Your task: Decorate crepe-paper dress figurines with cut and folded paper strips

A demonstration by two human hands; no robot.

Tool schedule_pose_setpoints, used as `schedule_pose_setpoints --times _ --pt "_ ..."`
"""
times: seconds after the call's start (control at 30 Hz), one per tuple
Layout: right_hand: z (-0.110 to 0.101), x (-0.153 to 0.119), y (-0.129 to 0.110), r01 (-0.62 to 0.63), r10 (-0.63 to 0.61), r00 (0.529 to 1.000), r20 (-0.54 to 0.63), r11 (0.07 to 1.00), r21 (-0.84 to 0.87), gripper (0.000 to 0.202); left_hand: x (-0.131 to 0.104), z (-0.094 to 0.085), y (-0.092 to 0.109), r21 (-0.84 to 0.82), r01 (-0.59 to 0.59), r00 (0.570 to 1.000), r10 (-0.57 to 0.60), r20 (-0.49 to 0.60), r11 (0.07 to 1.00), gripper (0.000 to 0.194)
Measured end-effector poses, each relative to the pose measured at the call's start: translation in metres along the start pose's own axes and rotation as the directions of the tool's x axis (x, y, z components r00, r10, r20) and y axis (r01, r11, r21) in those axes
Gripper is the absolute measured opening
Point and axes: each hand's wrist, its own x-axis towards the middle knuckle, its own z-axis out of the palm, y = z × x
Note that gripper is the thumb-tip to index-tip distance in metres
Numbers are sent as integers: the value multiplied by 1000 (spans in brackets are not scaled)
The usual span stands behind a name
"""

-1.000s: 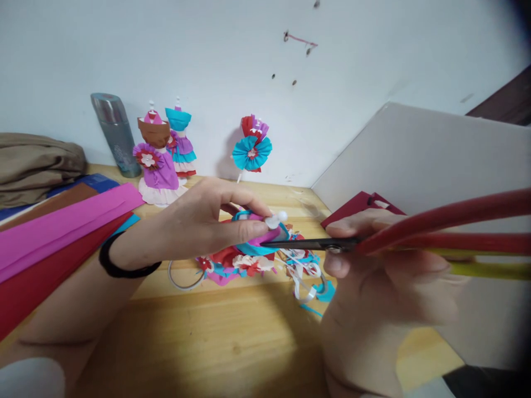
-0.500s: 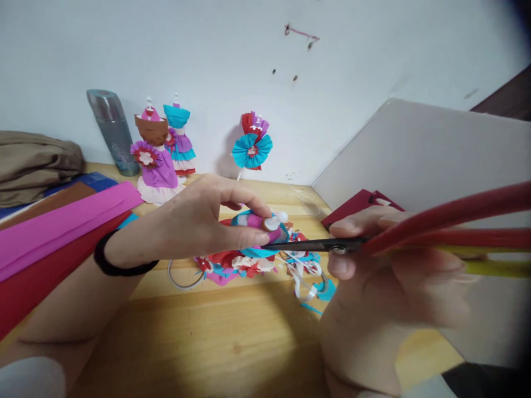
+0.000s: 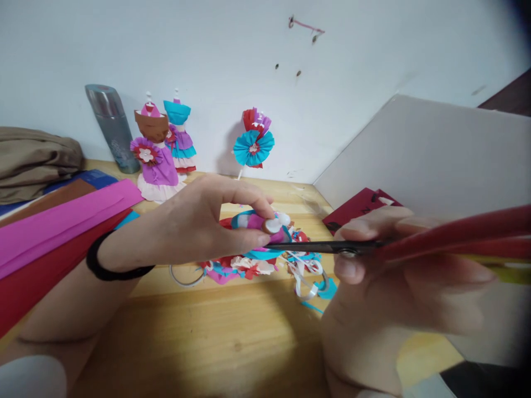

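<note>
Left hand [image 3: 215, 221] pinching a small figure [image 3: 279, 224] in crepe paper between thumb and forefinger above the worktop [image 3: 186, 331]; right hand [image 3: 373, 271] closed around red-handled scissors [image 3: 319, 247], blade tips against the figure's paper.

Colours: scissors [image 3: 388, 250] had red handles and black blades, bottle [image 3: 112, 130] was grey, rosette [image 3: 253, 148] was blue with red-and-white centre, tabletop [image 3: 199, 331] was yellowish wood-grain, long paper strip [image 3: 78, 221] was magenta, wristband [image 3: 110, 262] was black.

White wall [image 3: 186, 50] behind wooden table [image 3: 182, 331].
</note>
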Motion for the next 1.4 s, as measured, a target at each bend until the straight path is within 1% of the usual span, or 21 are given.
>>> schedule_pose_setpoints --times 0.03,0.13,0.23,0.3,0.4,0.5,0.57,0.73,0.77,0.87,0.97,1.03,1.17,1.27,1.33,1.4 --pt "1 0 0 0 0 1000 14 1000 -8 18 0 0 -1 0 -10 1000 10 0 1000 6" --pt "2 1 -2 -28 28 1000 6 999 -21 17 -1 0 -3 7 -26 999 26 -19 1000 7" --pt "0 3 -3 -17 16 999 47 999 29 19 -2 -1 -3 8 -33 999 33 -8 999 8" --pt "0 4 -3 -9 6 997 70 999 43 19 -2 -2 -2 19 -14 1000 14 4 1000 9" --pt "1 3 -2 -33 33 997 73 999 -7 18 -1 -2 -1 43 18 1000 -18 -1 999 9" --pt "2 3 0 -10 15 996 87 999 -47 18 0 -1 -3 22 -2 1000 2 5 1000 6" --pt "1 6 1 5 -1 998 69 998 -56 16 -1 0 -4 -4 -28 1000 28 4 1000 5" --pt "-3 13 1 21 -24 983 185 1000 19 11 -4 1 -3 15 16 1000 -16 12 1000 6" --pt "-3 12 1 22 -23 983 185 1000 9 12 -4 1 -3 20 23 1000 -23 3 1000 5" --pt "0 7 1 5 3 993 117 998 -70 17 -4 1 -2 4 15 1000 -15 -25 1000 5" --pt "3 3 2 1 3 998 61 998 -66 18 -4 0 -2 -35 -2 1000 1 -12 999 5" --pt "3 3 2 -9 10 997 72 1000 -15 17 -4 -1 -2 -51 -13 1000 12 -12 999 4" --pt "1 4 3 -45 35 989 144 997 68 18 -4 0 -1 -40 -35 999 35 -4 999 2" --pt "1 2 3 -90 81 988 130 994 67 21 -4 1 0 -30 -43 999 43 -22 999 4" --pt "2 -1 4 -93 85 992 95 993 76 20 -5 1 1 -20 -40 999 39 -23 999 5" --pt "3 -2 5 -95 87 992 92 991 91 20 -5 0 1 -8 -20 1000 20 -6 1000 7"
